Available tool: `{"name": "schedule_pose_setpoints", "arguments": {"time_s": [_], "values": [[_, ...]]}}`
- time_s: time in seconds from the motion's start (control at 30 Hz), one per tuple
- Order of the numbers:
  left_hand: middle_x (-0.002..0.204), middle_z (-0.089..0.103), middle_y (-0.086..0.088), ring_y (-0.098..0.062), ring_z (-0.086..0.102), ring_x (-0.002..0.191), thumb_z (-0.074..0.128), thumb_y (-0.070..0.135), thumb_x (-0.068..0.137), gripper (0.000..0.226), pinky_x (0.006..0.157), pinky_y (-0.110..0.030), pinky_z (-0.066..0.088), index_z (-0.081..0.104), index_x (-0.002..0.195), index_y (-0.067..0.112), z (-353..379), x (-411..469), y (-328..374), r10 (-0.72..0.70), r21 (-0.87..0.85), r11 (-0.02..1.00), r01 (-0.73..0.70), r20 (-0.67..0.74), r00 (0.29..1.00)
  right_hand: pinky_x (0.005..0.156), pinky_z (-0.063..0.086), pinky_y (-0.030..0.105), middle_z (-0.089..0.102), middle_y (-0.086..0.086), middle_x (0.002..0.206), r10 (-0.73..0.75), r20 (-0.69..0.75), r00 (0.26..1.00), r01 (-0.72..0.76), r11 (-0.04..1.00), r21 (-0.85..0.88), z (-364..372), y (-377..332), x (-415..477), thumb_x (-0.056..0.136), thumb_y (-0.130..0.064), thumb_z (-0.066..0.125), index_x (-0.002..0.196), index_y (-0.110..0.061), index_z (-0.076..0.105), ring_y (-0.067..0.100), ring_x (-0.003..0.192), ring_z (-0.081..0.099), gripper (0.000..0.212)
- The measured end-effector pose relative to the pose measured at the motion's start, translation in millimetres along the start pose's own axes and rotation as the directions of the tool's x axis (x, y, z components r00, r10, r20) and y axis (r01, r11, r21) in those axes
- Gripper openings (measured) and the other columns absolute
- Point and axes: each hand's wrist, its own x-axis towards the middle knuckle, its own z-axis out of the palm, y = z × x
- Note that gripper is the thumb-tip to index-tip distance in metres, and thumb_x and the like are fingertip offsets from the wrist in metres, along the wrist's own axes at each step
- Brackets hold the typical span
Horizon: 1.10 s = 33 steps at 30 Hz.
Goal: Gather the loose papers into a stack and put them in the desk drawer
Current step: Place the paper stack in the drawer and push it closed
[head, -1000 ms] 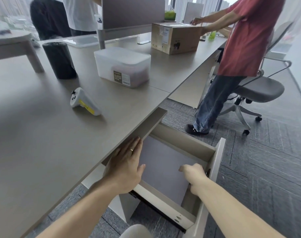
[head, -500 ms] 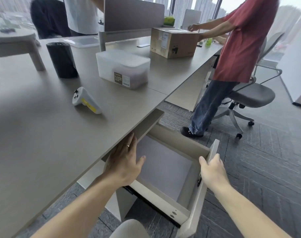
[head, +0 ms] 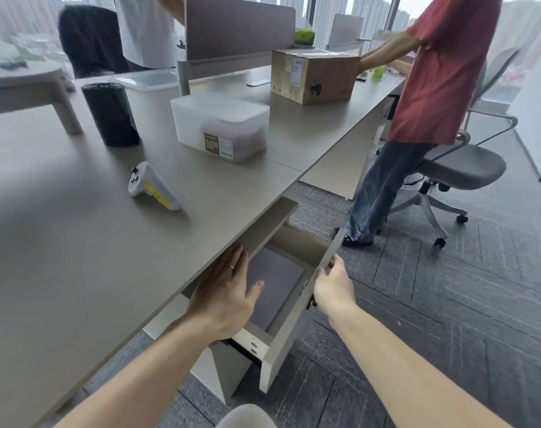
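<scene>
Open-plan office, grey carpet, long pale desk (head: 87, 242) filling the left of the view. On the desktop: white handheld controller (head: 152, 186) at about 10 o'clock from the hands, black cylinder (head: 110, 114) farther off at 11, clear plastic storage box (head: 221, 126) at 12, cardboard box (head: 314, 75) beyond it at 1. Under the desk edge, desk drawer (head: 297, 304) partly pulled out, dark sheet or liner on its floor, no telling which. Left hand (head: 226, 295) flat and spread, palm down, reaching into the drawer, fingertips tucked under the desktop lip, gripping nothing. Right hand (head: 332, 288) at 3 o'clock from it, fingers (head: 331, 267) curled over the top edge of the drawer front. Person in a red shirt (head: 442, 72) standing at 2 o'clock beside a grey office chair (head: 460, 168).
</scene>
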Motion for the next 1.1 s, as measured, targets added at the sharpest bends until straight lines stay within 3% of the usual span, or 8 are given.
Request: {"name": "schedule_pose_setpoints", "arguments": {"time_s": [0.13, 0.33, 0.4, 0.5, 0.8, 0.93, 1.0, 1.1], "values": [[0.175, -0.006, 0.003, -0.011, -0.008, 0.160, 0.027, 0.054, 0.105, 0.076, 0.129, -0.033, -0.001, 0.000, 0.166, 0.017, 2.6, 1.6, -0.9, 0.005, 0.016, 1.000, -0.005, -0.018, 1.000, 0.114, 0.042, 0.043, 0.049, 0.008, 0.157, -0.021, 0.058, 0.998, 0.017, 0.998, 0.064, 27.8, -20.1, 3.1, 0.106, -0.019, 0.045, 0.162, -0.020, 0.027, 0.032, 0.143, 0.049, 0.059], [0.175, -0.002, 0.002, -0.012, -0.004, 0.161, 0.025, 0.051, 0.107, 0.071, 0.130, -0.035, 0.003, 0.004, 0.166, 0.018, 9.4, 7.5, -7.0, 0.031, 0.039, 0.999, -0.029, -0.045, 0.998, 0.100, 0.054, 0.061, 0.048, 0.006, 0.156, -0.035, 0.169, 0.985, -0.011, 0.964, 0.266, 67.8, -35.9, 6.3, 0.105, -0.026, 0.044, 0.162, -0.035, 0.024, 0.036, 0.138, 0.052, 0.062], [0.175, -0.002, 0.002, -0.013, -0.004, 0.161, 0.025, 0.049, 0.107, 0.070, 0.130, -0.035, 0.004, 0.004, 0.166, 0.018, 10.3, 6.6, -7.1, 0.038, 0.057, 0.998, -0.034, -0.058, 0.998, 0.099, 0.055, 0.059, 0.046, -0.005, 0.145, -0.021, 0.228, 0.973, -0.050, 0.953, 0.300, 75.9, -46.1, 0.6, 0.108, -0.020, 0.035, 0.162, -0.033, 0.025, 0.029, 0.135, 0.051, 0.057], [0.175, -0.001, 0.001, -0.014, -0.003, 0.161, 0.027, 0.044, 0.108, 0.068, 0.128, -0.030, 0.002, 0.004, 0.166, 0.017, 11.2, 5.4, -6.4, 0.047, 0.073, 0.996, -0.041, -0.083, 0.995, 0.110, 0.049, 0.048, 0.050, 0.008, 0.155, -0.028, 0.228, 0.973, -0.037, 0.960, 0.276, 88.9, -50.3, -0.6, 0.103, -0.010, 0.030, 0.163, -0.029, 0.025, 0.029, 0.138, 0.052, 0.063], [0.175, 0.001, -0.001, -0.014, -0.003, 0.161, 0.026, 0.040, 0.108, 0.066, 0.126, -0.028, -0.002, 0.004, 0.165, 0.014, 15.9, 6.1, -4.1, 0.062, 0.131, 0.990, -0.048, -0.104, 0.993, 0.109, 0.052, 0.044, 0.052, 0.001, 0.156, -0.060, 0.258, 0.964, -0.057, 0.904, 0.423, 108.4, -31.0, 26.5, 0.083, -0.017, 0.033, 0.161, -0.039, 0.027, 0.027, 0.134, 0.060, 0.081], [0.175, -0.001, -0.001, -0.014, -0.004, 0.161, 0.029, 0.041, 0.108, 0.068, 0.128, -0.031, 0.000, 0.004, 0.166, 0.015, 6.2, 11.4, -5.4, 0.053, 0.127, 0.991, -0.045, -0.064, 0.997, 0.102, 0.054, 0.054, 0.048, 0.000, 0.156, -0.052, 0.347, 0.936, -0.082, 0.930, 0.359, 85.8, -55.3, 6.0, 0.105, -0.012, 0.033, 0.162, -0.032, 0.026, 0.027, 0.114, 0.060, 0.061], [0.175, -0.004, 0.001, -0.013, -0.007, 0.161, 0.029, 0.043, 0.108, 0.069, 0.128, -0.032, -0.001, 0.002, 0.166, 0.016, -23.0, -4.4, -2.2, 0.021, 0.078, 0.997, -0.013, -0.090, 0.996, 0.105, 0.051, 0.058, 0.039, 0.000, 0.164, -0.093, 0.366, 0.926, -0.020, 0.955, 0.295, 57.4, -80.8, -21.9, 0.107, -0.015, 0.033, 0.163, -0.035, 0.022, 0.030, 0.129, 0.052, 0.060], [0.175, -0.006, 0.001, -0.015, -0.006, 0.161, 0.033, 0.047, 0.107, 0.074, 0.130, -0.036, 0.000, -0.002, 0.166, 0.020, -21.9, -1.3, 5.8, -0.025, -0.016, 1.000, 0.027, 0.089, 0.996, 0.115, 0.041, 0.054, 0.039, 0.005, 0.164, -0.123, 0.230, 0.965, 0.080, 0.979, 0.188, 12.5, -78.4, -17.7, 0.107, -0.018, 0.038, 0.163, -0.029, 0.024, 0.031, 0.139, 0.047, 0.058]]}}
